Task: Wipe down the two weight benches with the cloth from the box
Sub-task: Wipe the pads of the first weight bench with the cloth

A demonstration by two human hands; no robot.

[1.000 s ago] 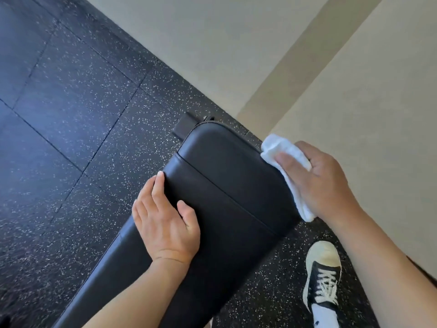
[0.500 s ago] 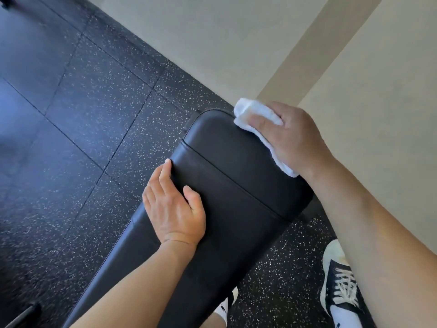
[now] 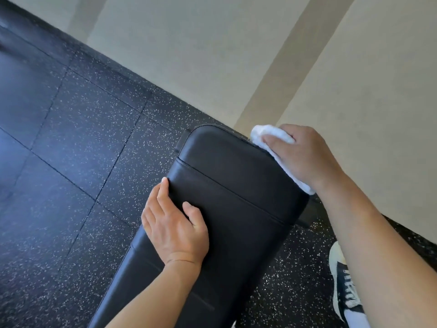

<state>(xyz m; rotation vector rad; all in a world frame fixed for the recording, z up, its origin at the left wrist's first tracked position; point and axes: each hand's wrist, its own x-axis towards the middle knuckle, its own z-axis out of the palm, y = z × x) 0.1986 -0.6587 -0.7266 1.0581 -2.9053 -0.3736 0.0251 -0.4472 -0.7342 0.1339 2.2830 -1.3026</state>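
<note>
A black padded weight bench runs from the bottom left up to the middle of the view, its rounded end close to the wall. My right hand grips a white cloth and presses it against the bench's right side edge near that end. My left hand rests flat on the bench's left edge, fingers straight, thumb on top of the pad. Only one bench is in view; the box is out of sight.
Dark speckled rubber floor tiles spread to the left. A pale wall rises just behind the bench end. My shoe stands on the floor to the right of the bench.
My right hand slid the cloth along the bench's right edge toward the far end, then a little back. The left hand stayed on the left edge. The camera shifted.
</note>
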